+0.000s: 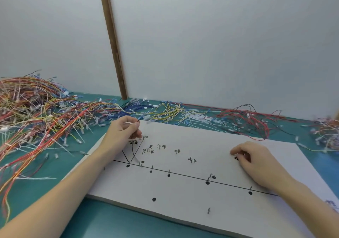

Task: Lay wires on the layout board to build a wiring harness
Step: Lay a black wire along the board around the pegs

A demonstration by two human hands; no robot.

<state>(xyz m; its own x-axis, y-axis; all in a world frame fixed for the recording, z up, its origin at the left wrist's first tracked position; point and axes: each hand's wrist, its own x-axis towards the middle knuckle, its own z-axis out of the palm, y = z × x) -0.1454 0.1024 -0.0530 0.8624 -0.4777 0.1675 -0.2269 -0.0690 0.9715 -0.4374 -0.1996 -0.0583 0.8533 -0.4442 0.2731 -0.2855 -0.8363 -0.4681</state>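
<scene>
Left hand (124, 131) pinches a thin black wire (132, 147); right hand (255, 157) curls on the layout board (183, 197), its grip unclear.

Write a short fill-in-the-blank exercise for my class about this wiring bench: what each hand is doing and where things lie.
1. The left hand pinches a thin wire whose colour is ____.
2. The right hand rests on the white ____.
3. The layout board lies on a table whose top is coloured ____.
4. The biggest wire heap lies on the ____ side of the table.

Missing words: black; layout board; green; left
</scene>
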